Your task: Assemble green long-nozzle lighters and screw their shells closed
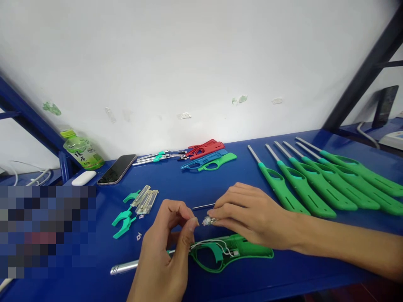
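My left hand [166,256] is pinched shut on the end of a thin white wire that runs to the open green lighter half-shell [231,251] lying on the blue bench [220,184]. Its metal nozzle tube [124,267] sticks out to the left. My right hand [252,216] is closed on a small clear and metal part [208,221], held just above the shell beside my left fingertips. A thin dark rod [203,206] lies just behind my hands.
Several finished green lighters [317,184] lie in a row at the right. Red, blue and green shell halves [209,156] are at the back, with loose teal triggers [123,220] and clear tubes [145,199] at left. A phone [116,169], a white case [83,178] and a bottle [82,149] stand far left.
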The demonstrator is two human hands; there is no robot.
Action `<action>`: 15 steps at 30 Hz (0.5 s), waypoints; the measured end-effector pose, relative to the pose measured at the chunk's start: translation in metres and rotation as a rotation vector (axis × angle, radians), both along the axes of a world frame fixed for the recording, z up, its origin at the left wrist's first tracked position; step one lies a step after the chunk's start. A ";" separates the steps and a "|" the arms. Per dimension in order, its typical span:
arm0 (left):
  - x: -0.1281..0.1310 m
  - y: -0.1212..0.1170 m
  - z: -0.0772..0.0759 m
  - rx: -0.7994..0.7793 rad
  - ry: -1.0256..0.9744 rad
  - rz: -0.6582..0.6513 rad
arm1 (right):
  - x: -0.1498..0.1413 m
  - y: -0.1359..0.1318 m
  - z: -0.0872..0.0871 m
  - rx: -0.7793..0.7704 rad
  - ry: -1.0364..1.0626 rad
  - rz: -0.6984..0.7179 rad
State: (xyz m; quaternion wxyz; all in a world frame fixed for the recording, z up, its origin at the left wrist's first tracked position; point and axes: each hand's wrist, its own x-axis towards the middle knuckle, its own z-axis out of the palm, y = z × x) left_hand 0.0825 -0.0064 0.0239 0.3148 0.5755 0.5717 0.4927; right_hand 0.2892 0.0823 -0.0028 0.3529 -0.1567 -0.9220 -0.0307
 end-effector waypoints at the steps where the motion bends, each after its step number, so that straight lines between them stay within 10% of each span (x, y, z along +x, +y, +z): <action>1: -0.002 0.000 -0.001 0.010 0.026 0.013 | 0.000 0.001 0.000 -0.005 0.004 -0.004; 15: -0.021 0.012 -0.015 0.222 0.490 -0.115 | 0.002 -0.003 0.005 -0.022 0.039 -0.005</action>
